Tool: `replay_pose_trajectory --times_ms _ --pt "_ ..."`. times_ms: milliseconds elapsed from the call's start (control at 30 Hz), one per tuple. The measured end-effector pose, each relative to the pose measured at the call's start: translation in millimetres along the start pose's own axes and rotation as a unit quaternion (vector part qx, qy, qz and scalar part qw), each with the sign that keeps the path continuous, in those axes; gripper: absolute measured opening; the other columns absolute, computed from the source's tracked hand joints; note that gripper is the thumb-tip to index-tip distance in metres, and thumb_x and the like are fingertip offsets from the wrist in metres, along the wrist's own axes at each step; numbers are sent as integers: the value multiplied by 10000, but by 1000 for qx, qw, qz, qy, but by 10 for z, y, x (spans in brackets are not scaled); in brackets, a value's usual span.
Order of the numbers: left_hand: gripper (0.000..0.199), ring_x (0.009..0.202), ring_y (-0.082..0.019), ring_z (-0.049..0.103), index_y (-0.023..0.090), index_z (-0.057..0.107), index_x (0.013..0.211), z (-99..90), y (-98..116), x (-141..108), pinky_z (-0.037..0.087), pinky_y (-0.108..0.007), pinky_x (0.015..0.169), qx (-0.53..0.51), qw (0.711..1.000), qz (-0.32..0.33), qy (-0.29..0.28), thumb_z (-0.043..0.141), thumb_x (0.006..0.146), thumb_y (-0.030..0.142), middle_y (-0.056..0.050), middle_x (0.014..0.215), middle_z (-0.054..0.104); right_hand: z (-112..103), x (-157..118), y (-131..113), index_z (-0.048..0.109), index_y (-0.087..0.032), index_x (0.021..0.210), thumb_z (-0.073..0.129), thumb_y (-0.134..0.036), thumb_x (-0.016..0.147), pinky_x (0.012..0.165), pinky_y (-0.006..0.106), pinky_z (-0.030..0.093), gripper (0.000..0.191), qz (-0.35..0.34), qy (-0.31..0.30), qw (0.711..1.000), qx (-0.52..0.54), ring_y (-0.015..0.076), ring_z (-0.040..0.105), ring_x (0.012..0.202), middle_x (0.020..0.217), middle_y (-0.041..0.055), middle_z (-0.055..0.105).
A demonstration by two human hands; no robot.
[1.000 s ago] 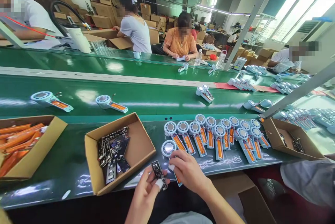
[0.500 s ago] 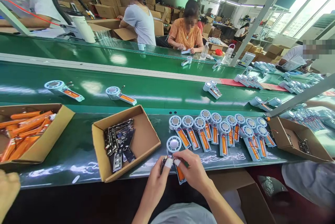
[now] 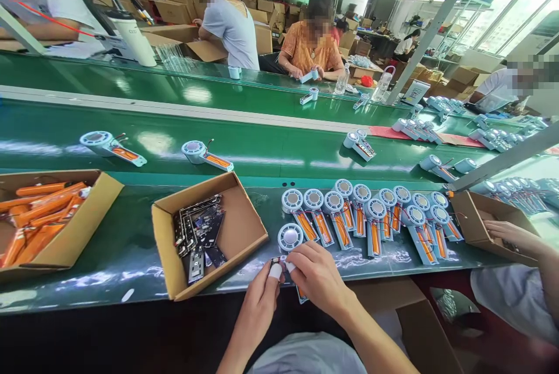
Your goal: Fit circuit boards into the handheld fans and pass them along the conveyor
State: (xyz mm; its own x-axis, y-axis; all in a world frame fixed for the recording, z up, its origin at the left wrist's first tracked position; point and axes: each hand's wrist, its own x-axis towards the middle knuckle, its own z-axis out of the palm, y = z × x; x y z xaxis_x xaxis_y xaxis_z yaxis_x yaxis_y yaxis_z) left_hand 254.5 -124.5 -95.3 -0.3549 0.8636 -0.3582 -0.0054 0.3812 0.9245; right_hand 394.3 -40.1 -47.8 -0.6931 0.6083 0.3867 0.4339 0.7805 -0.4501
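My left hand (image 3: 263, 292) is closed on a small dark circuit board (image 3: 275, 261) at the near edge of the bench. Right beside it, my right hand (image 3: 315, 274) pinches at the board's end; what its fingertips hold is too small to make out. White covers wrap fingertips on both hands. Just beyond them lies a light-blue fan unit (image 3: 290, 237) with a round head, its handle partly hidden beneath my hands. Several similar fan units (image 3: 333, 202) with orange batteries stand in rows to the right.
A cardboard box of circuit boards (image 3: 242, 246) is left of my hands, a box of orange batteries (image 3: 94, 217) farther left. At right, a co-worker's hand (image 3: 510, 234) reaches into another box (image 3: 474, 217). Fan units (image 3: 196, 151) lie on the green belt (image 3: 262, 155).
A co-worker's hand has come into the right box, and the hand at the far left has left the view. My hands stay together, the right one turned slightly over the board.
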Motion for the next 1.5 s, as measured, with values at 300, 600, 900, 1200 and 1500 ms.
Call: replay_pose_trajectory --times_ms 300,600,900,1200,1500 --pt "336 662 -216 597 239 564 707 -22 293 8 469 -302 621 156 970 184 -24 411 943 423 -40 688 643 7 0 -57 608 -210 848 517 -54 889 649 300 408 186 27 -33 998 -52 189 542 713 811 35 651" --pt "298 564 -213 613 277 474 677 -95 301 27 443 -291 548 251 938 238 -36 349 945 308 -20 602 613 -65 52 -71 577 -213 801 538 -37 865 635 262 377 191 69 -80 994 -28 157 559 708 785 5 630" --pt "254 596 -257 664 279 468 729 -122 258 15 441 -326 544 344 901 265 -17 319 930 236 -48 646 657 52 6 -145 559 -210 790 522 -40 888 654 277 419 200 56 -59 994 -73 182 561 701 786 33 632" --pt "251 725 -242 690 266 590 810 -273 285 89 515 -315 649 278 918 259 -110 371 931 246 -49 769 703 -84 10 72 696 -200 1104 536 -83 950 793 267 529 251 91 -81 983 136 187 688 889 987 65 724" --pt "274 765 -238 688 248 634 851 -336 308 172 506 -313 694 298 904 259 -166 377 945 237 -56 825 714 -36 26 177 748 -197 1049 554 -72 934 851 309 540 258 33 -77 983 165 207 686 937 1000 81 748"
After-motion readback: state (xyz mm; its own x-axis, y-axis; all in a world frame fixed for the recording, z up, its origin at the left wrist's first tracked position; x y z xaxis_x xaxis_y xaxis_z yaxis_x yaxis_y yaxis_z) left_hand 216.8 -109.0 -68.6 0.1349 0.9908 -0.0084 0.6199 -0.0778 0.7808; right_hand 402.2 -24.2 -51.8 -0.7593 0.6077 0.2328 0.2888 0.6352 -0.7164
